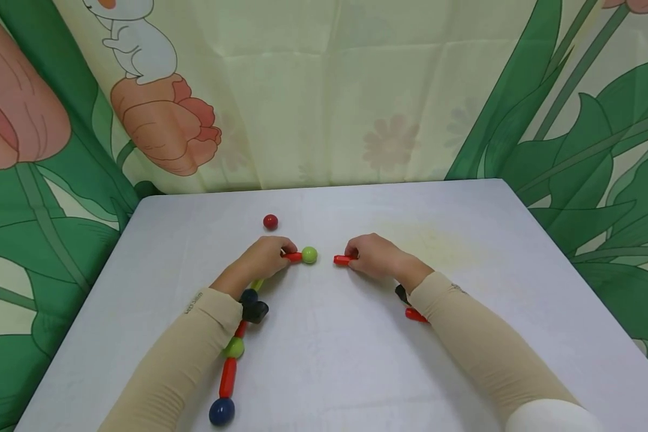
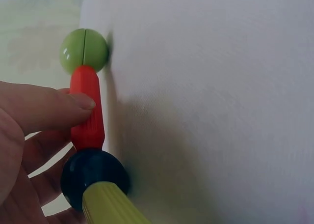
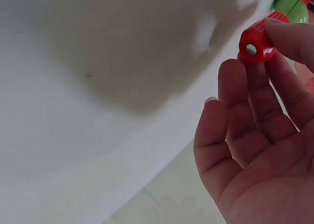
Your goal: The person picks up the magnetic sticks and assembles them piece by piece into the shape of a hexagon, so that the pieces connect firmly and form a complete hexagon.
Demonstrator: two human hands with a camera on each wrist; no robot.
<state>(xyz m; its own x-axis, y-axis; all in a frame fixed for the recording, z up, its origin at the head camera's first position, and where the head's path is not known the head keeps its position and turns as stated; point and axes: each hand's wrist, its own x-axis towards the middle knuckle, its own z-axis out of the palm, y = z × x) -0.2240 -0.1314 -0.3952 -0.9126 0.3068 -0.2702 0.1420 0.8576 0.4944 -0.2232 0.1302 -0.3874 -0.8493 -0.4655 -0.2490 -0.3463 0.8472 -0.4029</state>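
My left hand (image 1: pixel 266 257) pinches a red magnetic rod (image 2: pixel 87 111) between thumb and fingers. A light green ball (image 1: pixel 309 255) sits on the rod's right end. On the other end is a dark blue ball (image 2: pixel 83 180), joined to a yellow-green rod (image 2: pixel 110 204). The chain runs on toward me, partly hidden under the left forearm, through another green ball (image 1: pixel 234 347) and a red rod to a blue ball (image 1: pixel 222 412). Across a small gap from the held green ball, my right hand (image 1: pixel 377 257) pinches a separate short red rod (image 3: pixel 257 40) by thumb and fingertips.
Behind the left hand lies a loose red ball (image 1: pixel 270 222). Another red piece (image 1: pixel 416 315) shows partly from under the right sleeve. Everything lies on a white-covered table (image 1: pixel 324 372), with a printed curtain (image 1: pixel 324 108) hanging along its far edge.
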